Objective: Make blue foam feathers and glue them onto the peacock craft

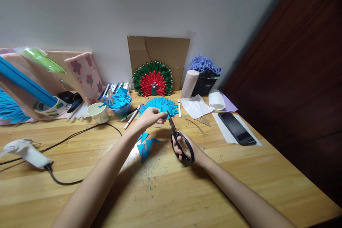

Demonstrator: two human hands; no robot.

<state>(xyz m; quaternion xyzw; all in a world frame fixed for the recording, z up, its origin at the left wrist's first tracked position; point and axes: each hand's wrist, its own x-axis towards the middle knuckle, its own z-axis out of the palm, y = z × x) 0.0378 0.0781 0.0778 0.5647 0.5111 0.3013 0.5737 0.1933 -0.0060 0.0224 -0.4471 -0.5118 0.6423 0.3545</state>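
My right hand is closed round the black handles of a pair of scissors, whose blades point up and away. Pinched in my left hand is a small piece of blue paper, right at the blade tips. Whether the blades touch the paper I cannot tell. Behind my left hand lies a fan of folded blue paper petals, partly hidden by it. Several cut blue paper pieces are scattered on the wooden table below my left wrist.
A red and green peacock craft leans on cardboard at the back. A bowl of blue strips, a paper cup and a corded white glue gun are left. Right lie a phone and tissue.
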